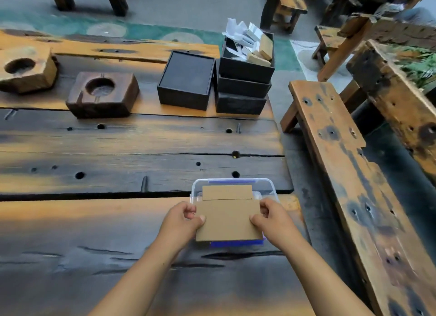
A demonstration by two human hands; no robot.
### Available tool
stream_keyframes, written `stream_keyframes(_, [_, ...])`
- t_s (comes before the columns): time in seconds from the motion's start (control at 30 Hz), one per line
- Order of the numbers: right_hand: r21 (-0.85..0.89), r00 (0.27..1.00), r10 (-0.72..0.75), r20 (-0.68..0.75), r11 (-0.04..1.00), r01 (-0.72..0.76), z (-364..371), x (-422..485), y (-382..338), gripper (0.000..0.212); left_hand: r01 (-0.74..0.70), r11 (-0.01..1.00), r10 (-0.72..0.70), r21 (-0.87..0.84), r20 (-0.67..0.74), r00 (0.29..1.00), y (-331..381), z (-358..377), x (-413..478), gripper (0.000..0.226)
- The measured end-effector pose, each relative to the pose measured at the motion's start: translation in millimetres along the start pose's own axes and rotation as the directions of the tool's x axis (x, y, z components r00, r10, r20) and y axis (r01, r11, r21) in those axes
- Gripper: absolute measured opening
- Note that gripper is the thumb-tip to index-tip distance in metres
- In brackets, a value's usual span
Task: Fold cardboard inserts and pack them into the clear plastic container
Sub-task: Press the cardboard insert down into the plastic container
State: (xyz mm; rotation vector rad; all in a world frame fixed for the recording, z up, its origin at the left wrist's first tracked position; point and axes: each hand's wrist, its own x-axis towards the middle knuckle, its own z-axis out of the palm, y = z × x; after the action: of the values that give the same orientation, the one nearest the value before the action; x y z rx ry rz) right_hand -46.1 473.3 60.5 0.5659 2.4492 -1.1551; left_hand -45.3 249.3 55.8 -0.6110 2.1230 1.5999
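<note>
I have the cardboard insert (228, 217) pinched by its side edges, left hand (182, 217) and right hand (271, 219) both clamped on it, just above the clear plastic container (269, 186) under my hands. I'd crease the far flap squarely, keeping both grips level.

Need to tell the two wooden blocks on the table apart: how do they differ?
The left block is pale, irregular and cut off by the frame edge; the right block is dark brown, squarer and fully in view, nearer the black boxes. Both have a round hollow on top.
</note>
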Motion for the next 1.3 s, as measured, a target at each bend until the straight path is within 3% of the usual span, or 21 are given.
stream_keyframes(0.17, [-0.112,0.998,-0.036,0.042,0.993,0.041,-21.7,34.2,5.9,0.021,0.0,0.997,0.003,0.076,-0.044,0.999,15.7,28.4,14.4,0.012])
stream_keyframes(0.4, [-0.138,0.997,-0.011,0.07,0.99,0.021,-17.4,53.7,22.7,0.02,0.061,0.965,-0.051,0.256,-0.043,0.998,10.6,46.1,35.2,0.013])
stream_keyframes(0.63, [-0.183,0.993,0.044,0.107,0.983,-0.024,-6.3,66.9,35.3,0.016,0.112,0.907,-0.128,0.407,0.012,0.992,8.3,52.2,50.3,0.011])
stream_keyframes(0.87, [-0.241,0.989,0.08,0.123,0.969,-0.048,0.8,77.1,45.2,0.007,0.148,0.812,-0.234,0.565,0.083,0.969,6.3,64.6,62.3,0.022])
stream_keyframes(1.3, [-0.312,0.981,0.079,0.178,0.95,-0.02,13.3,83.9,53.4,0.018,0.198,0.742,-0.312,0.64,0.068,0.948,0.0,75.1,67.1,0.037])
